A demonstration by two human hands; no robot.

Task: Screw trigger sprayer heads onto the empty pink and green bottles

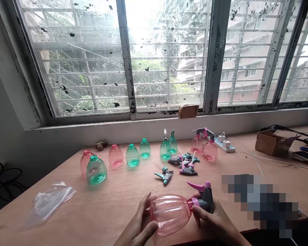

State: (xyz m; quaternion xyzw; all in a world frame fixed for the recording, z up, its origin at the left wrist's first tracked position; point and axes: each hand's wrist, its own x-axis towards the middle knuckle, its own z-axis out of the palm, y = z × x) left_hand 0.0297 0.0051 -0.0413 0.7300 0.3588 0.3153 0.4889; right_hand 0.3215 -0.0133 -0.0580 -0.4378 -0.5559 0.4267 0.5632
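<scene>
A clear pink spray bottle [170, 213] lies on its side above the table's front edge, its neck pointing right. My left hand [141, 222] is wrapped around the base end. At the neck, my right hand [212, 218] grips the pink collar of a dark grey spray head [207, 198], whose pink trigger points up and left. The head sits on the bottle's mouth; how tightly, I cannot tell. Beyond the bottle lies a loose green-and-grey spray head [165, 175]. Farther back is a pile of pink and green spray heads [187, 164].
Open green bottles [97, 171] and pink bottles [116, 156] stand at the left and back. Bottles with heads, green [165, 150] and pink [209, 150], stand behind the pile. A plastic bag [51, 201] lies left, a power strip [224, 145] and cardboard box [274, 141] right. A blurred patch covers the front right.
</scene>
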